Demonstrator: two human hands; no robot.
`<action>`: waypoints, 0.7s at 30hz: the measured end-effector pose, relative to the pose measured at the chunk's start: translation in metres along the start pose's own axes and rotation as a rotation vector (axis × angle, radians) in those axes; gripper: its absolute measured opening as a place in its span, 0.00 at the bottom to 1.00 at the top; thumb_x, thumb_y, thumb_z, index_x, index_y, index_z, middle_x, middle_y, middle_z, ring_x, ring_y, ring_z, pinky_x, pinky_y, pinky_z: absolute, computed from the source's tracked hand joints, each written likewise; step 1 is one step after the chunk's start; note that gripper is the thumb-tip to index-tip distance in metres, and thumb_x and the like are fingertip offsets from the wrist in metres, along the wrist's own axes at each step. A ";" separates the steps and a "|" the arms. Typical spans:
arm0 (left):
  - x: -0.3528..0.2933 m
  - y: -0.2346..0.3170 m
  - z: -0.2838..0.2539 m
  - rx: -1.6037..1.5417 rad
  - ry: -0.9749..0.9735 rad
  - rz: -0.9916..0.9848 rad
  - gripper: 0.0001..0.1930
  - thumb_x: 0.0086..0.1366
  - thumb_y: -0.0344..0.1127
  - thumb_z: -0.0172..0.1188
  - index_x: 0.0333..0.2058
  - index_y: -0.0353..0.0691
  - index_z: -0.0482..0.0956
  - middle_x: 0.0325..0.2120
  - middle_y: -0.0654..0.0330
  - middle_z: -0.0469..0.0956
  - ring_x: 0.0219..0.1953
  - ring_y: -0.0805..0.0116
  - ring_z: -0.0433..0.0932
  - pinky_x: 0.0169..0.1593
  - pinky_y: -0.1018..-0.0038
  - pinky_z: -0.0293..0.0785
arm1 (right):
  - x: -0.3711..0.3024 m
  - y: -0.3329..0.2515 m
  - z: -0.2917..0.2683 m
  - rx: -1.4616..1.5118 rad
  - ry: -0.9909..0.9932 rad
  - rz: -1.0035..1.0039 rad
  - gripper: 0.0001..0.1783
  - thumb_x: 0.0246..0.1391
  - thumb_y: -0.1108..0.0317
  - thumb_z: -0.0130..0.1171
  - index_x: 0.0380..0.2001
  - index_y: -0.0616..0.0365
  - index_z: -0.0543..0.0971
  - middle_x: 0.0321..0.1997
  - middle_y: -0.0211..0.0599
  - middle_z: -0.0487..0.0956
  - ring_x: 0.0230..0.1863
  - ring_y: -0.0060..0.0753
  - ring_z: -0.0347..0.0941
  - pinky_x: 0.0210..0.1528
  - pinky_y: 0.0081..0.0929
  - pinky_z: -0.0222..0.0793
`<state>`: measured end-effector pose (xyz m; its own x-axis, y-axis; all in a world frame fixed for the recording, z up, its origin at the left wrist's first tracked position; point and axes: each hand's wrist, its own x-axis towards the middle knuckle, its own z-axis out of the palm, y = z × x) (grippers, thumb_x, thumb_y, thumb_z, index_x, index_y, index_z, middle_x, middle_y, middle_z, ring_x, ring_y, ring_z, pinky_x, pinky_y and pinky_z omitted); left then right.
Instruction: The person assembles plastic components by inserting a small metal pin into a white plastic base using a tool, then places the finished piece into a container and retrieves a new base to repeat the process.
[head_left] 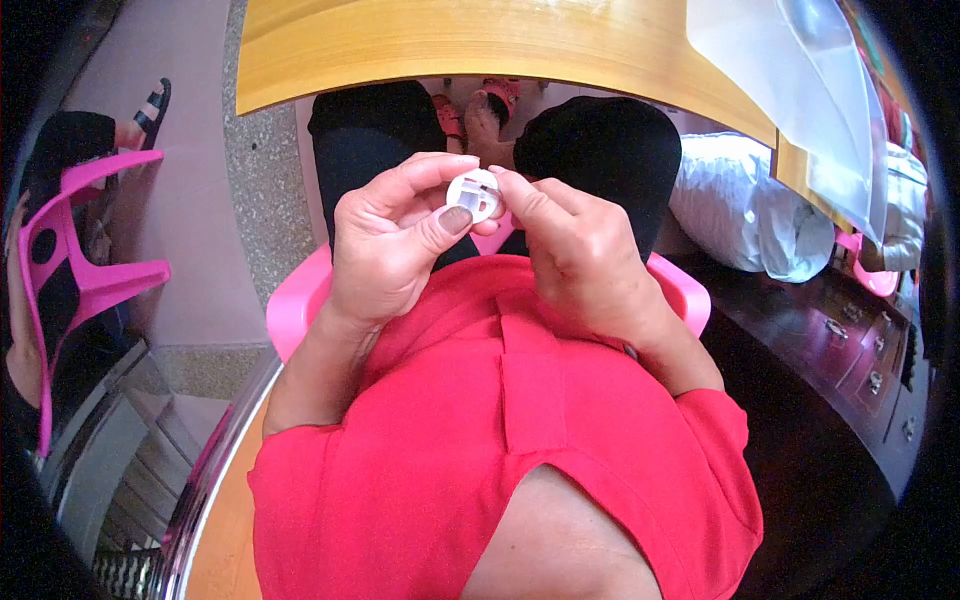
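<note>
A small round white plastic piece with cut-out slots is held up over my lap. My left hand pinches it between the thumb and fingers at its left side and lower edge. At its upper right, the thumb and forefinger of my right hand are pressed together against the rim. Whether those right fingertips grip the piece itself or some tiny part on it is too small to tell. The remaining right fingers are curled in.
A wooden table stands in front of my knees, with clear plastic sheeting over its right side. White plastic bags lie at the right, near a dark drawer cabinet. A person sits on a pink chair at the left.
</note>
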<state>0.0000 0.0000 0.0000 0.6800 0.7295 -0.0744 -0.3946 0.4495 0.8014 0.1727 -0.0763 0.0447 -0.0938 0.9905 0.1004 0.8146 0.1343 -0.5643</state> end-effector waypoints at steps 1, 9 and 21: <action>0.000 0.000 0.001 -0.028 0.004 -0.003 0.19 0.60 0.26 0.59 0.51 0.32 0.71 0.45 0.49 0.75 0.43 0.59 0.78 0.46 0.66 0.78 | 0.000 0.000 -0.001 0.122 0.047 0.022 0.21 0.47 0.77 0.56 0.47 0.61 0.74 0.31 0.46 0.75 0.29 0.45 0.75 0.30 0.32 0.72; 0.000 0.001 0.003 0.021 0.017 0.073 0.20 0.58 0.25 0.60 0.50 0.32 0.72 0.44 0.49 0.75 0.43 0.60 0.78 0.46 0.66 0.78 | -0.003 -0.002 -0.009 0.300 0.015 0.073 0.16 0.46 0.84 0.54 0.41 0.65 0.75 0.27 0.49 0.75 0.29 0.49 0.76 0.30 0.32 0.71; 0.001 -0.002 0.006 0.120 0.010 0.129 0.17 0.57 0.23 0.61 0.47 0.32 0.74 0.45 0.51 0.72 0.44 0.61 0.76 0.46 0.67 0.78 | -0.002 -0.001 -0.013 0.303 -0.144 0.186 0.13 0.48 0.83 0.51 0.39 0.65 0.74 0.28 0.54 0.74 0.30 0.54 0.75 0.29 0.34 0.69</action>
<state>0.0051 -0.0032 0.0021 0.6218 0.7827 0.0280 -0.4010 0.2875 0.8698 0.1792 -0.0785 0.0559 -0.0575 0.9897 -0.1307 0.6214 -0.0670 -0.7806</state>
